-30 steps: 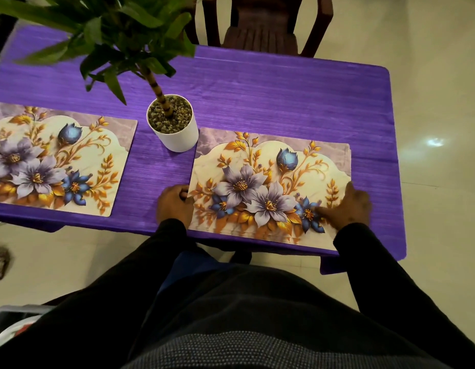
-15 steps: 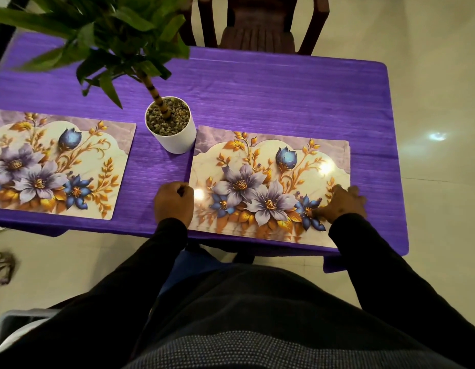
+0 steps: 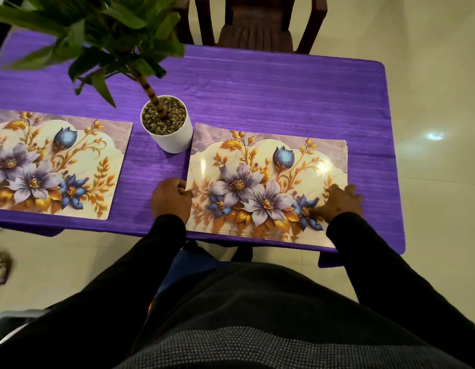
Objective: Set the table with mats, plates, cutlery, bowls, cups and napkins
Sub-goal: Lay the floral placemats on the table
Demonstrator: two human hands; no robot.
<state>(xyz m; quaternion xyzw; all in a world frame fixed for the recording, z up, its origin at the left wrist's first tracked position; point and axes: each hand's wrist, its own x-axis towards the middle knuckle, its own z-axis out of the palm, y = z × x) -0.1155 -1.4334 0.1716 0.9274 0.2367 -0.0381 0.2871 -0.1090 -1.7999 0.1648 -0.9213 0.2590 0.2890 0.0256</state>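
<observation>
Purple cloth covers the counter (image 3: 257,97), and the person stands at its near edge with both hands on the right-hand mat (image 3: 265,182). From the head camera, the left hand (image 3: 171,199) is curled at the mat's left edge, its thumb and fingertips pinching that edge, so this grip is closed on the mat. The right hand (image 3: 337,202) lies over the mat's near right corner, thumb pressed on the blue printed flower and the fingers bent down over the right edge; whether they hook under the edge I cannot tell, but the hand looks clamped on the mat. Both sleeves are black.

That mat lies flat near the front right of the counter, its near edge close to the counter's rim. It is glossy, printed with lilac and blue flowers and gold leaves, and catches two bright glints of light. Thin stepped lines along its near edge hint at more than one mat stacked there, though that is hard to make out.

A second mat (image 3: 52,166) with the same print lies flat to the left, well apart from the first. Between them, a little farther back, stands a white pot (image 3: 172,137) filled with pebbles, just beside the right mat's far left corner, holding a leafy plant (image 3: 98,30).

Beyond the counter is a dark brown chair (image 3: 257,22). The floor (image 3: 430,102) is pale, shiny tile with a lamp's reflection on it.
</observation>
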